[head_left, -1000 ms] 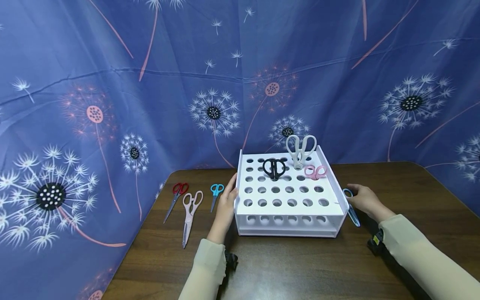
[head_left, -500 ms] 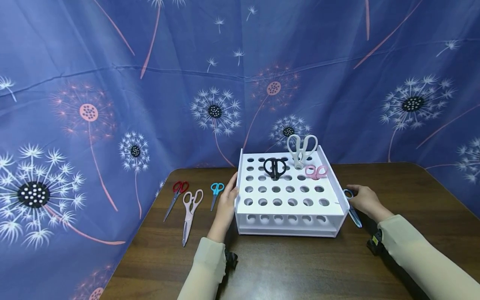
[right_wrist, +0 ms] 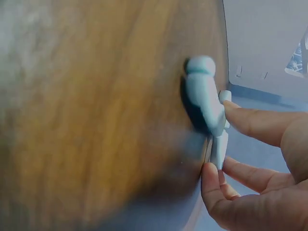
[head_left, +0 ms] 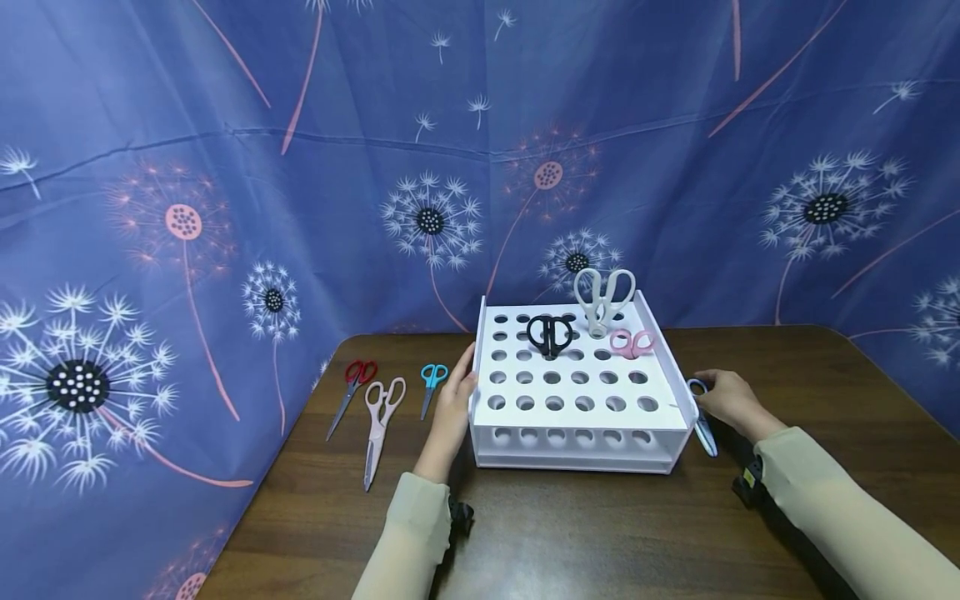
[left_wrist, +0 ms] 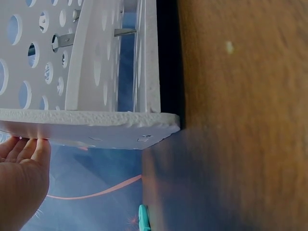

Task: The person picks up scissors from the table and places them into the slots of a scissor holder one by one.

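Note:
A white rack with rows of round holes [head_left: 510,433] stands mid-table. My left hand [head_left: 448,417] rests its fingertips along the rack's left side wall, as the left wrist view also shows. By the rack's right wall, my right hand [head_left: 731,404] pinches light-blue scissors [head_left: 705,435] between thumb and fingers. In the right wrist view these scissors [right_wrist: 207,96] are close over the wood, partly hidden by the fingers. Black-handled scissors [head_left: 550,337], pink scissors [head_left: 632,344] and large white scissors [head_left: 597,308] stand in the rack's holes, handles up.
Left of the rack, red-handled scissors [head_left: 351,396], pale pink scissors [head_left: 378,429] and small blue scissors [head_left: 431,383] lie on the brown wooden table [head_left: 570,533]. A blue curtain with dandelion prints [head_left: 337,208] hangs behind and to the left.
The light-blue scissors in my right hand turn slightly, their lower end swinging a little left. My left hand and the rack stay still; the head view shifts slightly.

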Action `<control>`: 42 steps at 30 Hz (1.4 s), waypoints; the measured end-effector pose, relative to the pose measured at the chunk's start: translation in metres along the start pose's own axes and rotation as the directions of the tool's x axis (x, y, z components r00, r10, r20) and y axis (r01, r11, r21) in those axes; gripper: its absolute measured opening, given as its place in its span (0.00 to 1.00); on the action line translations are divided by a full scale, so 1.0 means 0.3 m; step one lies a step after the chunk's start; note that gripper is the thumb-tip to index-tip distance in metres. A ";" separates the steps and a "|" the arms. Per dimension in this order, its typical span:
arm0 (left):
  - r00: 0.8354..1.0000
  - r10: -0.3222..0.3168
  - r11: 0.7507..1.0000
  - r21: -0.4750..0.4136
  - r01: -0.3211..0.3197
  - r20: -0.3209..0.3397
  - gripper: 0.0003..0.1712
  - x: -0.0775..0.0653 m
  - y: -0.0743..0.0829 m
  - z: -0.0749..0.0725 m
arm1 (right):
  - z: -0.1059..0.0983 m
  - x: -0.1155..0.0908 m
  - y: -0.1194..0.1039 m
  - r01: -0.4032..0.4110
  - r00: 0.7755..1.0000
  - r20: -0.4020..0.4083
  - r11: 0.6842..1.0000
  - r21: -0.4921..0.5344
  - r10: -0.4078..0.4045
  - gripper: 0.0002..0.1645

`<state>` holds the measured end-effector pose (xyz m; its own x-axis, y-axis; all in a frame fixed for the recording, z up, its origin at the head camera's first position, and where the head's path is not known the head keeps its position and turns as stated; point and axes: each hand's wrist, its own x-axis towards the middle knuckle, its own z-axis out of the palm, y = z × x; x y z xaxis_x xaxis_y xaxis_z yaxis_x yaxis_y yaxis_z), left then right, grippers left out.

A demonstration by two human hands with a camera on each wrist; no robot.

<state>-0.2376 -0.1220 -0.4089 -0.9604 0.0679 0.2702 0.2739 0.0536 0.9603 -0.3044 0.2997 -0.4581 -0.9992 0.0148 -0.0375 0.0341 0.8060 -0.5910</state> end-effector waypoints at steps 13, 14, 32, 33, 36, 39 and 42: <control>1.000 -0.003 1.000 0.008 0.003 0.005 0.29 -0.002 -0.003 0.001 | -0.018 0.004 0.036 -0.025 0.999 0.029 0.995 0.101 0.022 0.36; 1.000 -0.005 1.000 0.006 0.005 0.006 0.29 -0.002 -0.002 0.001 | -0.021 0.004 0.042 -0.027 0.999 0.033 0.993 0.117 0.023 0.37; 1.000 -0.006 1.000 -0.001 0.006 -0.004 0.28 0.013 -0.045 -0.002 | -0.079 0.005 0.089 -0.148 0.980 0.198 0.750 0.645 0.023 0.30; 1.000 -0.004 1.000 -0.003 0.004 -0.008 0.28 0.018 -0.062 -0.003 | -0.084 0.004 0.086 -0.155 0.979 0.202 0.732 0.663 0.025 0.26; 1.000 0.007 1.000 -0.002 -0.007 -0.022 0.28 0.034 -0.108 -0.005 | -0.099 -0.001 0.077 -0.158 0.979 0.203 0.683 0.713 0.014 0.15; 1.000 0.001 1.000 -0.008 -0.001 -0.018 0.28 0.036 -0.106 -0.005 | -0.109 -0.005 0.071 -0.144 0.980 0.197 0.630 0.763 -0.015 0.17; 1.000 -0.001 1.000 -0.018 0.001 -0.007 0.28 0.035 -0.092 -0.006 | -0.119 -0.006 0.065 -0.130 0.981 0.189 0.607 0.784 -0.034 0.21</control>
<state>-0.2552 -0.1244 -0.4324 -0.9610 0.0611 0.2696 0.2721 0.0360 0.9616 -0.3027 0.3365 -0.4408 -0.9777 -0.1243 -0.1691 0.1674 0.0239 -0.9856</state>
